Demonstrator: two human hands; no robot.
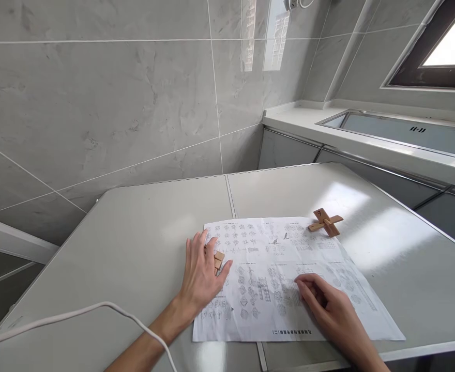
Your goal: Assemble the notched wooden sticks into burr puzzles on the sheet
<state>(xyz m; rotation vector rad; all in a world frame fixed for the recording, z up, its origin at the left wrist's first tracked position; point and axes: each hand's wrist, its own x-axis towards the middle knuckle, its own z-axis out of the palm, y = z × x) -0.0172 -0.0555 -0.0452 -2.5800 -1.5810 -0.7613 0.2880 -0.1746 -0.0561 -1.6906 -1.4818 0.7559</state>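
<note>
A white instruction sheet [289, 274] printed with puzzle diagrams lies flat on the grey table [134, 243]. My left hand [200, 274] rests on the sheet's left edge, fingers stretched out flat over a small wooden puzzle piece [218, 259] that shows partly under them. My right hand [328, 305] lies on the lower right of the sheet with its fingers curled and pressed onto the paper; nothing shows in it. A crossed wooden puzzle piece [325, 222] sits apart at the sheet's upper right corner.
A white cable [76, 315] runs across the table's near left and over my left forearm. A tiled wall stands behind the table. A counter with a steel sink [402, 132] lies to the right, under a window.
</note>
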